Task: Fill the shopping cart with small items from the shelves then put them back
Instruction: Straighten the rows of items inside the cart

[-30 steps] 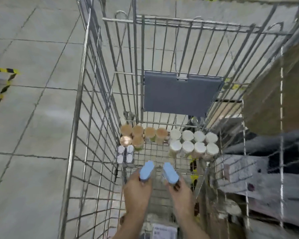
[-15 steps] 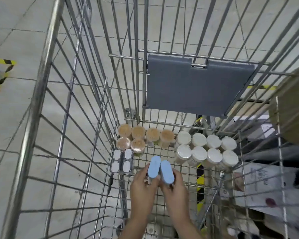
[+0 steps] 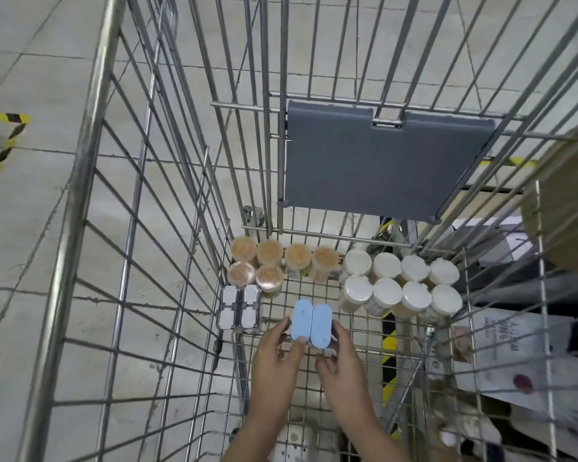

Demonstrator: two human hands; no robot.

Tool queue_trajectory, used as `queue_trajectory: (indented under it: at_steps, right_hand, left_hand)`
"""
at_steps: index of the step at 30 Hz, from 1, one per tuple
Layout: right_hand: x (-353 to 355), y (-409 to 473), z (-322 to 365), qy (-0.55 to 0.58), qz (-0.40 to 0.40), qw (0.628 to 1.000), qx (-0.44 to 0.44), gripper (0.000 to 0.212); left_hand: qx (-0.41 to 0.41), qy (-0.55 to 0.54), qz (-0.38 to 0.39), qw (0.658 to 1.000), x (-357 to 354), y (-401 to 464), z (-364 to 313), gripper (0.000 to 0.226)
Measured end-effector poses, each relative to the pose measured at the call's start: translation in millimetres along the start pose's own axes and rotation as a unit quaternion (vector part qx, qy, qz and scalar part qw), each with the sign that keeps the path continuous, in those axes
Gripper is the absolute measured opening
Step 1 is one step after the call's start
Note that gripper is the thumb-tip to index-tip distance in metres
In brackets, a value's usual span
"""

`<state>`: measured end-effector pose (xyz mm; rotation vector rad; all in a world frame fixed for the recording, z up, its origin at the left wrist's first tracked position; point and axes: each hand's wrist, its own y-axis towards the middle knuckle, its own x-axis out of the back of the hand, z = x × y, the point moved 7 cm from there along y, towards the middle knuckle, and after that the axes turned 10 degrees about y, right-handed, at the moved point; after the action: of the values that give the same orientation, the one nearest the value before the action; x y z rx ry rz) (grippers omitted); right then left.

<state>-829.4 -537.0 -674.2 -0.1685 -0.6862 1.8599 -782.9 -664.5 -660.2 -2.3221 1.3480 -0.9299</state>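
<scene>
Deep in the wire shopping cart (image 3: 90, 201), my left hand (image 3: 276, 361) holds a pale blue oval-topped container (image 3: 301, 320) and my right hand (image 3: 341, 365) holds a second blue container (image 3: 321, 325). The two stand side by side, touching, on the cart floor. Behind them stand several tan-topped jars (image 3: 271, 261) at the left and several white-lidded jars (image 3: 401, 283) at the right. A clear pack of small white items (image 3: 239, 306) lies by the left wall.
A grey plastic flap (image 3: 381, 161) hangs on the cart's far wall. Cardboard boxes and paper packaging (image 3: 514, 355) lie outside the right side. Grey floor with yellow-black tape (image 3: 4, 135) lies to the left.
Both hands went deeper into the cart and brought the two blue containers together, from apart to side by side on the floor. The camera leaned closer in.
</scene>
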Motion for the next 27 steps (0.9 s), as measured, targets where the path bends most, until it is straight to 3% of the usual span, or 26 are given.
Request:
queue_trajectory:
  at_steps: [4,8,11,16,22,27]
  right_hand:
    - [5.7,-6.6,-10.5,-0.014,-0.008,0.999,-0.034,0.058]
    - [21.9,-40.2,-2.5,-0.028,0.007,0.997,-0.074,0.040]
    - [36.5,-77.8,3.6,-0.051,0.043,0.993,-0.099,0.028]
    - [60.1,-156.9,26.1,-0.140,0.102,0.979,-0.109,0.030]
    - [81.3,-255.0,73.2,-0.274,0.139,0.951,-0.027,0.024]
    - [93.8,-331.5,114.6,-0.284,0.115,0.950,0.053,0.032]
  left_hand:
    - [0.016,0.003,-0.021,1.000,6.7,-12.4,-3.6,0.027]
    - [0.027,0.049,-0.007,0.998,17.8,-42.4,-7.6,0.019]
    - [0.060,0.090,0.031,0.994,28.3,-74.3,-3.2,0.013]
    - [0.071,0.164,0.112,0.978,52.6,-147.3,-12.6,0.017]
    - [-0.070,0.312,0.145,0.936,98.5,-257.0,-61.8,0.027]
    - [-0.201,0.420,0.141,0.874,137.0,-343.4,-99.4,0.033]
